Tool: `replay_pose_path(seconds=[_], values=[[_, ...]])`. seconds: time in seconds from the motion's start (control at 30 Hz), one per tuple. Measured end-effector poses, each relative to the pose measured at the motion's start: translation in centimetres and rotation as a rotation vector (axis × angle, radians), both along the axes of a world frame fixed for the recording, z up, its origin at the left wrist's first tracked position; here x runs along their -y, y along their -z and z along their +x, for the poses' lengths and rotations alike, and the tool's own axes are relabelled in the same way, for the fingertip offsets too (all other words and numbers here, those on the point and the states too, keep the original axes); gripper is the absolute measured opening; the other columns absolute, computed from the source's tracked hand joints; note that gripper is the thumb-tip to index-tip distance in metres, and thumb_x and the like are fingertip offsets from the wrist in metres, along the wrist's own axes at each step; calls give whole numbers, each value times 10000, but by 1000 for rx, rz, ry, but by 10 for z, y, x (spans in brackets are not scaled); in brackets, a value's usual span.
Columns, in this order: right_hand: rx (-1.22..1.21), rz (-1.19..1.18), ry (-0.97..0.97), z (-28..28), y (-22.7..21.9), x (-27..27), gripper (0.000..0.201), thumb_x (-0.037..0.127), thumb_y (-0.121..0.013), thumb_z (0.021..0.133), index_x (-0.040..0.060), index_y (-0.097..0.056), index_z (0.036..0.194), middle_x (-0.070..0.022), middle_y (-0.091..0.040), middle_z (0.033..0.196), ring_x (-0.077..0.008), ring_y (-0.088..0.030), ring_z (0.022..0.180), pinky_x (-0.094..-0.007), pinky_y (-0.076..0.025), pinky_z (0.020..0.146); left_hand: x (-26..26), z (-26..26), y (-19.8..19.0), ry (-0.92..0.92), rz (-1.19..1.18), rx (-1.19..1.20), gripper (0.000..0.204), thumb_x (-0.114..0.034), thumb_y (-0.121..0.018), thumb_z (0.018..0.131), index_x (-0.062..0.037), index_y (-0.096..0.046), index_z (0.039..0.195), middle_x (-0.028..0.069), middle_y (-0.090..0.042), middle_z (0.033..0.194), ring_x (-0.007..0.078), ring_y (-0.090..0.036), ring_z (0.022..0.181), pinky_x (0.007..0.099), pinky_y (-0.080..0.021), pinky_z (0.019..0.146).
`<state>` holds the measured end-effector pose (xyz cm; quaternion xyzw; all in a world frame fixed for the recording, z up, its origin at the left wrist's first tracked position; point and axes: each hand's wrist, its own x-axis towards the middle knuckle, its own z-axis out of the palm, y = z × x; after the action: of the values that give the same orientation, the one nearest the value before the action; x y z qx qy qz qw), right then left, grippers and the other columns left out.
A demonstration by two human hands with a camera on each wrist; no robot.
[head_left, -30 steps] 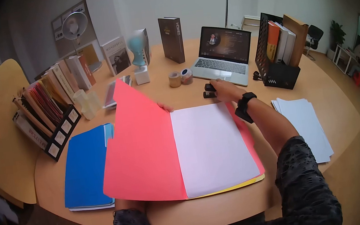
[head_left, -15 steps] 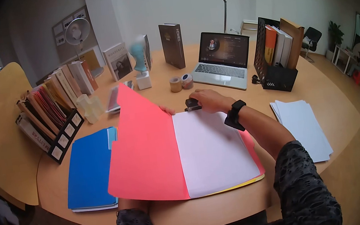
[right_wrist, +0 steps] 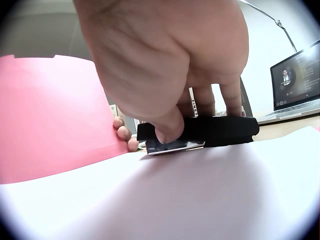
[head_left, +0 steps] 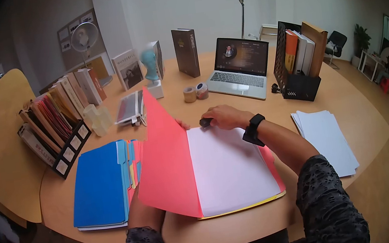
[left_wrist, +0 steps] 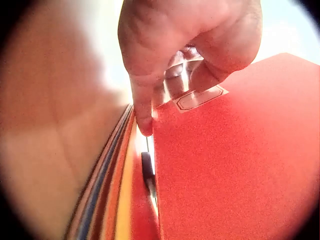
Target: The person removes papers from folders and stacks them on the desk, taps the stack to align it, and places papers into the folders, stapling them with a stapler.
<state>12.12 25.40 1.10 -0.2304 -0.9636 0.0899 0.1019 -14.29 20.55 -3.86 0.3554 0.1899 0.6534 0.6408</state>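
An open pink folder (head_left: 167, 159) faces me, its left cover raised at a slant, with white paper (head_left: 232, 165) on its right side. My left hand (head_left: 182, 123) holds the folder near the top of the fold, mostly hidden behind the cover. In the left wrist view that hand (left_wrist: 190, 40) has one finger pointing down along the fold beside a clear label tab (left_wrist: 202, 98). With thumb and fingers my right hand (head_left: 226, 116) grips a black stapler (right_wrist: 220, 131) at the paper's top left edge. The left fingertips (right_wrist: 123, 132) are close to the stapler's end.
Blue folders (head_left: 97, 183) and coloured tabs lie at the left. Loose white sheets (head_left: 325, 141) lie at the right. Behind are tape rolls (head_left: 190, 93), a laptop (head_left: 238, 83), a teal bust (head_left: 150, 66), a dark upright book (head_left: 185, 54) and book racks (head_left: 68, 148).
My right hand has carried the stapler left and slightly nearer to me, onto the paper's top left edge. The pink cover has swung more upright, uncovering tabs beside the blue folders.
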Motion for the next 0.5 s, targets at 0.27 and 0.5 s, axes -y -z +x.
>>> replay_pose_path(seconds=[0.27, 0.5], values=[[-146, 185, -45, -1, 27, -3, 140, 90, -623, 824, 71, -670, 954, -124, -683, 935, -331, -643, 918, -448, -504, 775, 10, 9, 42, -10, -92, 1, 335, -299, -531, 976, 3, -535, 1121, 117, -637, 948, 268, -640, 981, 350, -551, 772], [-132, 129, -20, -1, 22, -3, 136, 94, -611, 836, 77, -666, 959, -123, -682, 929, -331, -647, 909, -450, -507, 761, 13, 7, 42, -22, -85, -15, 335, -298, -530, 976, 4, -535, 1121, 117, -637, 948, 265, -641, 974, 348, -551, 771]])
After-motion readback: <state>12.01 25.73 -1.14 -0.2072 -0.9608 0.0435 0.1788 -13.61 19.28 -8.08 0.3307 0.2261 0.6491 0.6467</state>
